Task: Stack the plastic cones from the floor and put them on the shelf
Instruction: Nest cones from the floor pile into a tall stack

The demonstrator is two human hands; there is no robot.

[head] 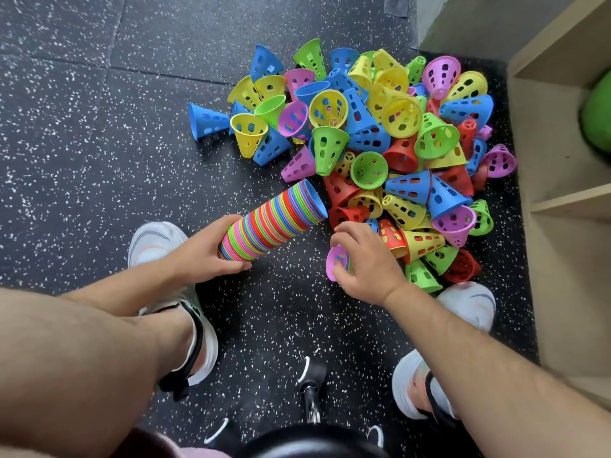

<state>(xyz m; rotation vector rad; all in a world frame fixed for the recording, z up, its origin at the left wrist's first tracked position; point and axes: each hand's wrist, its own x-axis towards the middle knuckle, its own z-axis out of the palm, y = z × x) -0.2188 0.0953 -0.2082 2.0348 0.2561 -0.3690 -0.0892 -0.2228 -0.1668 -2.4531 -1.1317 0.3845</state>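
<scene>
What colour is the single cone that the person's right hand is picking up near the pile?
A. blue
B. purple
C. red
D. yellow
B: the right hand grips a purple cone at the near edge of the pile, while the left hand holds the long stack of nested cones.

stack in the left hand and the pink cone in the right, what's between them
Head view: only bare speckled floor lies between the stack, gripped by the left hand, and the pink cone that the right hand holds.
</scene>
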